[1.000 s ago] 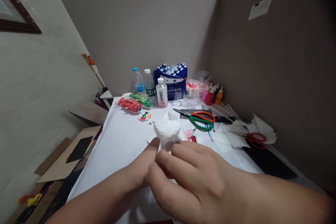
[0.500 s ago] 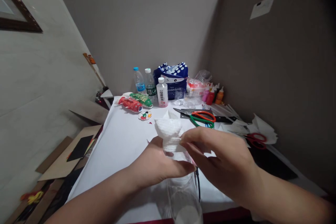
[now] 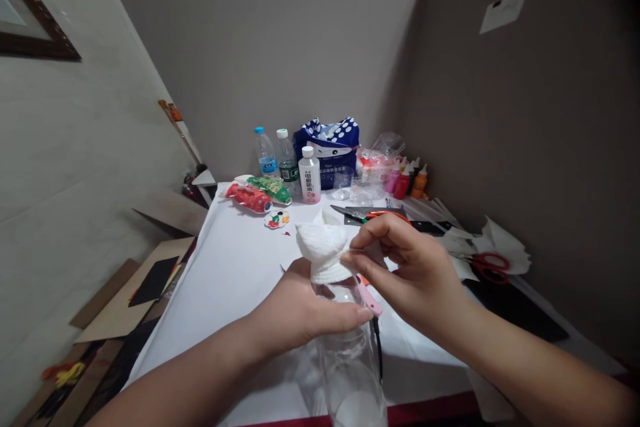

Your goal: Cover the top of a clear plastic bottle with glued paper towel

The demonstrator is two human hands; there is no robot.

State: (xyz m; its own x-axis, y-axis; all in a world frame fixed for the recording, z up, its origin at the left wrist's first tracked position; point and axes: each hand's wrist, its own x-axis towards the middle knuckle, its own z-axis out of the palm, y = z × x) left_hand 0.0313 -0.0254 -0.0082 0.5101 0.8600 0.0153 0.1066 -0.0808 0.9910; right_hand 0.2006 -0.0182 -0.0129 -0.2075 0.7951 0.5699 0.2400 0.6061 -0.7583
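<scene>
A clear plastic bottle leans toward me at the table's near edge, and my left hand is closed around its upper part. White textured tissue is wrapped about the bottle's top, with a pointed corner sticking up. My right hand pinches the tissue's right side between thumb and index finger, the other fingers curled. Behind the bottle, a pink tool handle with a black cord partly shows; its kind is hidden. Large scissors lie beyond my right hand, which covers much of their handles.
Several bottles stand at the back beside a blue tissue pack and paint bottles. Red and green wrapped bottles lie at left near a paint palette. Red-handled scissors lie at right. Cardboard is left of the table.
My right hand has shifted slightly up along the tissue, drawing its right side into a tighter wrap. The pink handle shows more now. My left hand keeps its hold.
</scene>
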